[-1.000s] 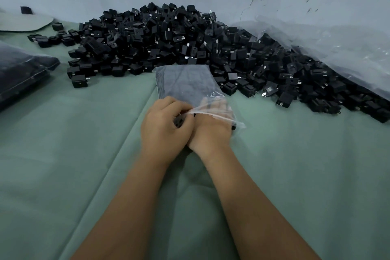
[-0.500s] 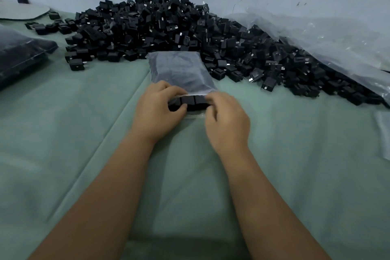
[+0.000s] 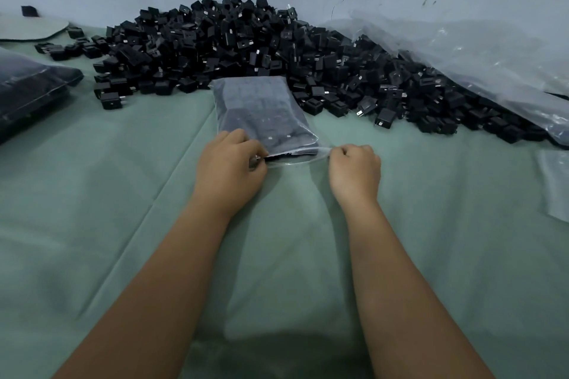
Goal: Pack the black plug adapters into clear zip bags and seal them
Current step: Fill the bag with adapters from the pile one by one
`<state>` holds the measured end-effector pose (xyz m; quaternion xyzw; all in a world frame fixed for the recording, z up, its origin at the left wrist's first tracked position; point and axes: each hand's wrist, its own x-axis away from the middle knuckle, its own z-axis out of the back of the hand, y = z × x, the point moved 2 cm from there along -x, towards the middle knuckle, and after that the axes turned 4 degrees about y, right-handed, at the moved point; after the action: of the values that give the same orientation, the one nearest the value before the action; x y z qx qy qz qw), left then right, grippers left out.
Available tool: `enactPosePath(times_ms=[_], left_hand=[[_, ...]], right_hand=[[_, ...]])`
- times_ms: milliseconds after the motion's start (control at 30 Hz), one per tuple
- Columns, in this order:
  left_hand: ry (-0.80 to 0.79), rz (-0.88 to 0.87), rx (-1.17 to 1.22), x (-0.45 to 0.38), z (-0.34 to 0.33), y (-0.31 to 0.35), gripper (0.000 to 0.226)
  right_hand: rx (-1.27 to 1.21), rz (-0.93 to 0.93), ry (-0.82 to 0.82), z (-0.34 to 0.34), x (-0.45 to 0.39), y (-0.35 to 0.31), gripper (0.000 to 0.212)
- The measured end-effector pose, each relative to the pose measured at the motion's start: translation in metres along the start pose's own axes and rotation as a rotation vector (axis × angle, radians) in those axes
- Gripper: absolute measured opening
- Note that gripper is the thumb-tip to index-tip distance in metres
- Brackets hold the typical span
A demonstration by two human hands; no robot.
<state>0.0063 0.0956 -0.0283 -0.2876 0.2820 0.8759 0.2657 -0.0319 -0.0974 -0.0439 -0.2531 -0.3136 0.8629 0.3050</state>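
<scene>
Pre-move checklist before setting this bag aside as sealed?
1. Adapters inside the zip bag: ok, none poking out.
2. Left hand pinches the left end of the zip edge: ok.
3. Right hand pinches the right end: ok.
4. Zip closed along its length: cannot tell, the strip is blurred.
5. Bare green cloth beside the bag to set it down: ok.

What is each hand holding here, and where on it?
Both hold the filled zip bag by its near, open-end strip: the left hand pinches the left corner, the right hand pinches the right corner, stretching the strip between them.
</scene>
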Motion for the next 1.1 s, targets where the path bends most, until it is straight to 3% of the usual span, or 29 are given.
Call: enactPosePath(times_ms=[133,333,600,833,1100], left_hand=[[-0.018,-0.011,-0.009,-0.001,-0.002,0.001,0.008],[-0.053,0.001,0.010,-0.005,-0.006,-0.002,0.006],[-0.097,-0.060,0.055,-0.004,-0.008,0.000,0.012],[-0.032,-0.096,0.059,-0.005,-0.007,0.002,0.004],[-0.067,-0.128,0.071,-0.004,-0.008,0.003,0.014]], right_hand=[[0.065,-0.042,-0.038,-0.004,-0.005,-0.004,0.038],[-0.038,-0.201,-0.070,-0.008,-0.018,-0.009,0.031],[-0.036,-0.116,0.085,-0.010,-0.013,-0.006,0.036],[-0.232,-0.169,0.043,-0.014,-0.006,-0.014,0.044],[-0.482,-0.321,0.053,-0.017,-0.008,-0.011,0.030]])
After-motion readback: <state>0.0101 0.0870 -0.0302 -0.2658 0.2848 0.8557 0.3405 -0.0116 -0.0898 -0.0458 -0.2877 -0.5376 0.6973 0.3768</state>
